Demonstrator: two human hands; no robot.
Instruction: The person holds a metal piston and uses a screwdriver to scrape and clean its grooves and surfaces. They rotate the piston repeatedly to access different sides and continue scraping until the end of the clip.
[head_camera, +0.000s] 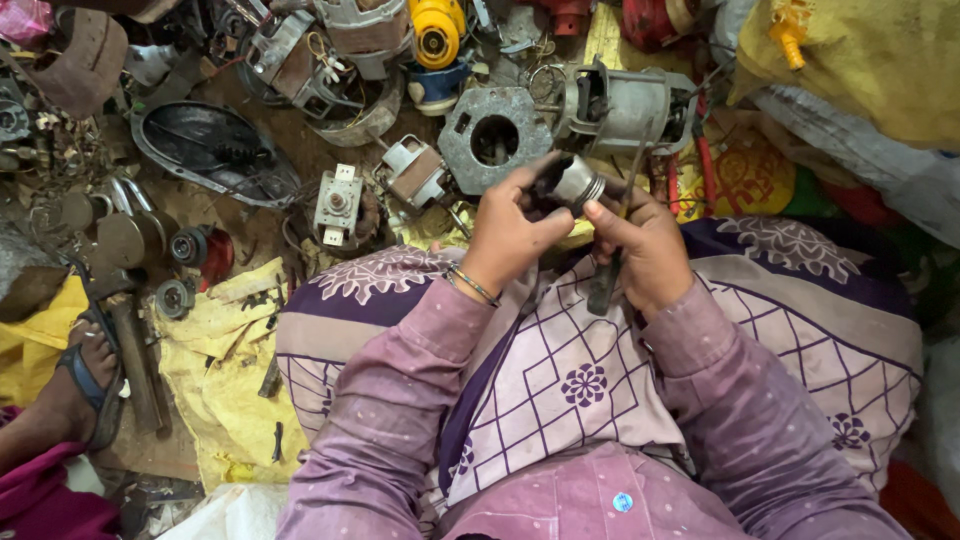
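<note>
Both hands are raised over my lap and meet on one small part. It is a short cylindrical motor part (570, 183), dark at one end with a silver metal band. My left hand (507, 235) grips it from the left, thumb and fingers wrapped around the dark end. My right hand (645, 240) touches its silver end with the fingertips. The same right hand also holds a dark, slim tool (606, 280) whose handle hangs down past the palm. A thin bracelet sits on my left wrist. My lap is covered by purple and cream patterned cloth (600, 370).
Scrap motor parts crowd the floor ahead: a grey motor housing (625, 105), a round-holed metal plate (495, 135), small motors (338, 203), a black oval cover (215, 150). Yellow sacking (215, 370) lies at left. Another person's sandalled foot (85, 375) rests at far left.
</note>
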